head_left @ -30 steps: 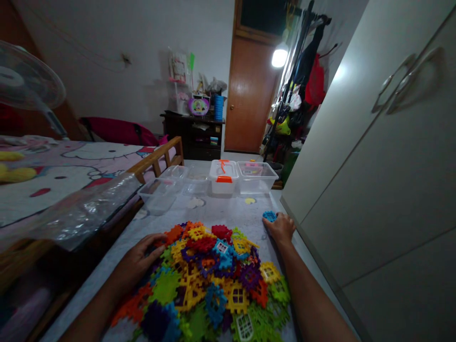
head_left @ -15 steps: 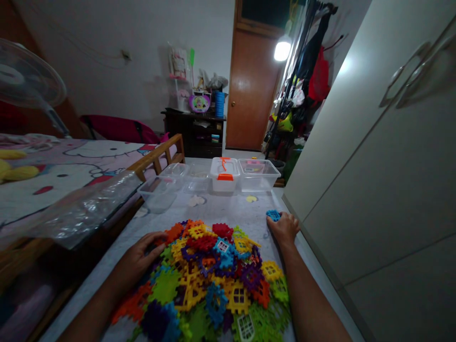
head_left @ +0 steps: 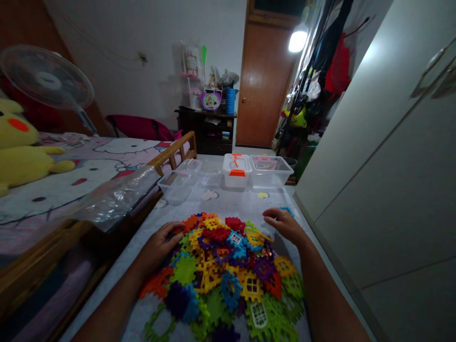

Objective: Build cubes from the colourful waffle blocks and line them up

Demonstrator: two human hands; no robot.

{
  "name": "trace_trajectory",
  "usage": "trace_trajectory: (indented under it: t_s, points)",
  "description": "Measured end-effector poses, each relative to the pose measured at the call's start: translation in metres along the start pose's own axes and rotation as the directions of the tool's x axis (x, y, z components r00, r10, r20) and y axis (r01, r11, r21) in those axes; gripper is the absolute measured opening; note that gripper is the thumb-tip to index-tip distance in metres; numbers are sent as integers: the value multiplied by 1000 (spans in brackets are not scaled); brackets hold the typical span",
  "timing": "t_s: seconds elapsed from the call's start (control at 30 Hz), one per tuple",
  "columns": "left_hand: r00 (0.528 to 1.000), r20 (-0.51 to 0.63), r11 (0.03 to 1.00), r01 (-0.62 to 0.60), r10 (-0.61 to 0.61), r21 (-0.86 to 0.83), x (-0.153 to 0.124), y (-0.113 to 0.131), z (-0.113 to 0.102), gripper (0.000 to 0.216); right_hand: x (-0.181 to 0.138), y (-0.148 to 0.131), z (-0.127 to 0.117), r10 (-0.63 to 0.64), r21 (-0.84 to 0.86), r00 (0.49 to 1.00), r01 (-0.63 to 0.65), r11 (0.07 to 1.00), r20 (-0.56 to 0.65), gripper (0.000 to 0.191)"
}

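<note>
A heap of colourful plastic interlocking building pieces point(head_left: 217, 256) with toothed edges lies on the patterned cloth in front of me. Against the heap's far left side rests my left hand point(head_left: 160, 244), its fingers loosely bent by an orange piece point(head_left: 190, 223) and gripping nothing that I can see. My right hand point(head_left: 283, 224) hovers at the upper right of the heap, fingers stretched out to the left and holding nothing. Just beyond it a blue piece point(head_left: 287, 210) lies on the cloth, partly hidden by the hand.
Behind the heap stand clear plastic boxes: a lidded one with orange latches point(head_left: 237, 173), an open one point(head_left: 272, 171) to its right, and others at left point(head_left: 176, 187). A wooden bed rail point(head_left: 174, 149) borders the left, a pale wardrobe point(head_left: 374, 190) the right.
My right hand has let go of the blue piece, now on the cloth, and moved back toward the heap. My left hand stays at the heap's left side. The camera view has turned left.
</note>
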State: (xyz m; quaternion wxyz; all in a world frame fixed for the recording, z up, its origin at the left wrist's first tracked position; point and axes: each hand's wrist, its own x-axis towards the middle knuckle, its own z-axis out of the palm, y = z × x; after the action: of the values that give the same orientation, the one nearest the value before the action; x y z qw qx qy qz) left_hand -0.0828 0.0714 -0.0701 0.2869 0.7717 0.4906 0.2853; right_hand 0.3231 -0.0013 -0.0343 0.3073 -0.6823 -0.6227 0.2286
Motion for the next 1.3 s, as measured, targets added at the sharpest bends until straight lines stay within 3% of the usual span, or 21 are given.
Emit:
trace_trajectory:
  t_s: [0.13,0.23,0.3,0.4,0.57,0.7,0.8,0.9,1.07,1.3]
  points:
    - [1000,-10,1000,-10,10,4,1,1,0,44,-9,-14,-4,-11,-2,976,12,1000,216,29]
    - [1000,0,1000,-8,8,1,0,1,-1,44,-14,-17,-7,40,-34,926,-30,999,374,34]
    - [1000,1,1000,-5,5,-5,-1,2,-1,45,-15,-16,-6,45,-46,906,-29,999,420,32]
    - [1000,9,1000,6,-5,-11,-1,2,-1,45,-13,-12,-1,19,-50,940,-2,999,341,16]
    - [1000,15,1000,17,-17,-12,0,2,-1,46,-4,-4,3,34,-106,996,-25,994,88,26]
    - [1000,12,1000,23,-23,-7,0,3,-1,47,2,0,10,30,-228,989,-63,972,-142,31]
    - [1000,9,1000,26,-26,-1,-1,1,-1,47,0,1,17,-1,-333,998,-18,943,-56,29]
    - [1000,18,1000,26,-26,-3,0,-1,0,47,-2,2,16,-6,-324,998,24,946,57,29]
    - [999,32,1000,21,-21,5,0,-5,0,47,-4,6,5,29,-317,995,3,949,94,44]
    - [999,27,1000,22,-23,11,0,-3,-1,46,-8,10,16,23,-349,994,17,937,110,43]
